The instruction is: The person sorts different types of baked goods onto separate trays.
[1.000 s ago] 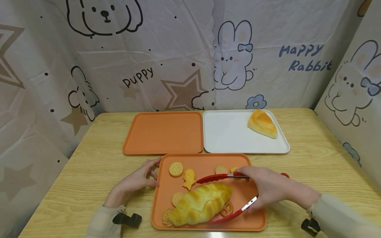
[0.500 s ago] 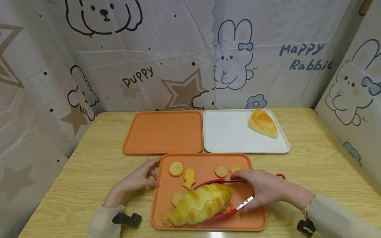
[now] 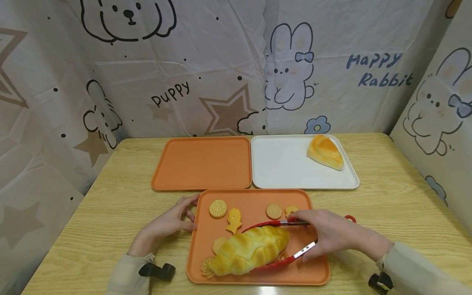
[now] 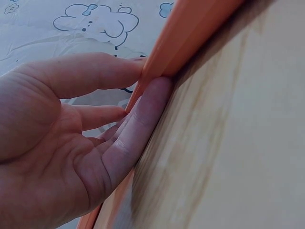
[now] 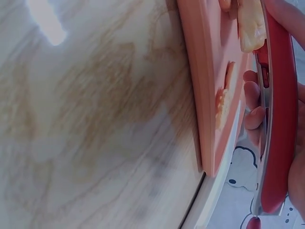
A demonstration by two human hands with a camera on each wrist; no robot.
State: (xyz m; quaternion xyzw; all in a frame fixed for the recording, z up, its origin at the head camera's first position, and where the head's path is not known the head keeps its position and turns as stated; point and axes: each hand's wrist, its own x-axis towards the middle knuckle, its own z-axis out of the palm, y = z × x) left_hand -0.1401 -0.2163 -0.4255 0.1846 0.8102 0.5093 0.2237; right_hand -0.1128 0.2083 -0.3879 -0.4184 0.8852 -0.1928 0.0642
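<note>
In the head view, my right hand [image 3: 330, 233] grips red-and-silver tongs [image 3: 304, 249], which also show as a red handle [image 5: 281, 119] in the right wrist view. The tongs' red arms lie along both sides of a braided loaf [image 3: 250, 250]. This yellow loaf sits over the near half of the front orange tray [image 3: 309, 275], partly covering some biscuits. My left hand [image 3: 171, 219] touches the tray's left edge with thumb and fingertips. Up close in the left wrist view, the fingers [image 4: 126, 138] rest against the tray's outer side.
Around the loaf lie a round cracker [image 3: 218, 209], a fish-shaped biscuit [image 3: 234, 221], a plain round biscuit [image 3: 274, 211] and other small biscuits. Behind stand another orange tray [image 3: 203, 164] and a white tray [image 3: 280, 164] bearing a wedge-shaped bread [image 3: 325, 152]. A printed cloth hangs beyond.
My right hand has moved slightly left and the tongs have narrowed onto the loaf. The loaf has shifted a little right and away from me. My left hand stays at the tray's edge.
</note>
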